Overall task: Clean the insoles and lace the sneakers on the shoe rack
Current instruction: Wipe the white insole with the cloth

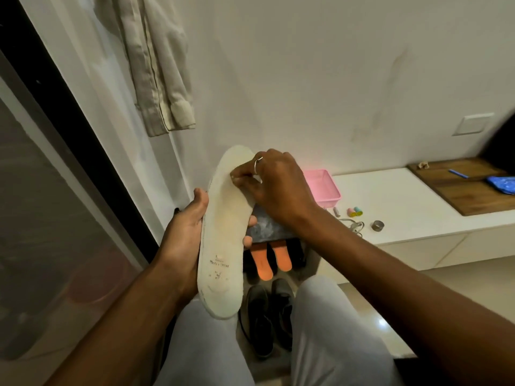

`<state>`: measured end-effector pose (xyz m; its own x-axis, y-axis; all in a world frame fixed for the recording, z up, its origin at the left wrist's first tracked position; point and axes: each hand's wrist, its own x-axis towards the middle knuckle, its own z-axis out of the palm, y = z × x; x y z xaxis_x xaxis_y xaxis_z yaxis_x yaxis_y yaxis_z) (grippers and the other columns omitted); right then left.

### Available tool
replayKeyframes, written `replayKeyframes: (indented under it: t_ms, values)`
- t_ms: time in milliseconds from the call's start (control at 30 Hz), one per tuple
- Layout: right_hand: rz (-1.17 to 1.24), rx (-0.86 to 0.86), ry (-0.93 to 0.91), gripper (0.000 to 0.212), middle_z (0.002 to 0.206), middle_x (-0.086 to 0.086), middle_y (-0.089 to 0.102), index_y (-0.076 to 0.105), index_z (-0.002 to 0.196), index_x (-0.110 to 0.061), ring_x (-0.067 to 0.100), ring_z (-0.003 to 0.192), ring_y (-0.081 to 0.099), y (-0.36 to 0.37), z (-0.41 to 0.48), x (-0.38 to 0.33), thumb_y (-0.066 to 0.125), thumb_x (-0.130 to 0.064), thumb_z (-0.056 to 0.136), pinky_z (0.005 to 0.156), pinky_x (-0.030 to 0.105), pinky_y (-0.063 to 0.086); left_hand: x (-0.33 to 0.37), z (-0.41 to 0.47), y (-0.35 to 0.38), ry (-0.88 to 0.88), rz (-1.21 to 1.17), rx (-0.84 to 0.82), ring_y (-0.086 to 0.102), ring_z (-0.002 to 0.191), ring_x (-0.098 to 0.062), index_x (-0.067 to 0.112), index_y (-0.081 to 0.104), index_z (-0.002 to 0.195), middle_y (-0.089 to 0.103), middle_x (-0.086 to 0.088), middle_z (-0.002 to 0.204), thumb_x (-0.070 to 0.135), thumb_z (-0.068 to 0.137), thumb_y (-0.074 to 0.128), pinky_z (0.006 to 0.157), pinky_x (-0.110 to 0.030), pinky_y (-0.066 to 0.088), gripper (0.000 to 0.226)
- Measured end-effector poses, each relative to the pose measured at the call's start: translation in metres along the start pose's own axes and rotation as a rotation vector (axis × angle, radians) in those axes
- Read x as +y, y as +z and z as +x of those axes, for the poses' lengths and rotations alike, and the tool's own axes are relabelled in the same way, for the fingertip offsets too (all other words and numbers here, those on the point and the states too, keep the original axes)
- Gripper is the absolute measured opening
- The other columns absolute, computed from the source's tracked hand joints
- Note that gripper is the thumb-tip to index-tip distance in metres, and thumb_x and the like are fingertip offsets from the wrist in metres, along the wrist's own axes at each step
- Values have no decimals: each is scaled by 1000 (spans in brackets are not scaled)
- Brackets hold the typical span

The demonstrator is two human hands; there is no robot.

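A long off-white insole stands almost upright in front of me, toe end up, with faint print near its heel. My left hand grips it around the middle from the left, fingertips showing on its right edge. My right hand, with a ring on one finger, presses its pinched fingertips on the insole's upper part; whether they hold something small I cannot tell. Below, two orange insoles lie on the shoe rack, and a pair of dark sneakers sits on the floor between my knees.
A pink plastic basket stands on a white low counter to the right, with small bottles, a metal ring and a wooden board carrying blue items. A pale garment hangs on the wall. A dark-framed glass door is at left.
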<state>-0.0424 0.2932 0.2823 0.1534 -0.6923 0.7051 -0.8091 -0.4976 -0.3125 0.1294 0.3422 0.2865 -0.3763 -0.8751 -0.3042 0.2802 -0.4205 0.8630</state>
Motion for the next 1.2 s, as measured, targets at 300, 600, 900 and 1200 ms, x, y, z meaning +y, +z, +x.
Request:
replayKeyframes:
  t_ms: [300, 600, 900, 1200]
  values:
    - [109, -118, -145, 11, 84, 4, 76, 81, 93, -13, 20, 72, 67, -3, -16, -19, 79, -16, 83, 72, 38, 52, 2, -1, 2, -21, -109, -61, 67, 72, -28, 14, 68, 125, 71, -14, 95, 60, 101, 31, 60, -34, 59, 64]
    - [242, -155, -55, 13, 90, 2, 77, 80, 97, -13, 15, 80, 68, -5, -19, -28, 79, -14, 84, 77, 33, 56, 1, 0, 1, -29, -122, -77, 70, 80, -30, 14, 65, 131, 72, -16, 103, 61, 101, 31, 69, -40, 61, 64]
    - [179, -40, -22, 12, 91, 2, 78, 81, 95, -13, 15, 80, 71, -3, -5, -6, 80, -13, 83, 79, 42, 58, -1, 0, -3, -55, -74, -115, 65, 70, -29, 14, 65, 131, 71, -18, 102, 64, 98, 31, 59, -34, 57, 69]
    - [156, -135, -186, 15, 94, 5, 77, 80, 99, -9, 18, 82, 72, -5, -10, -9, 79, -11, 85, 79, 41, 58, -4, 4, 0, 22, -86, 4, 62, 75, -29, 16, 72, 119, 68, -16, 96, 60, 101, 32, 69, -38, 55, 63]
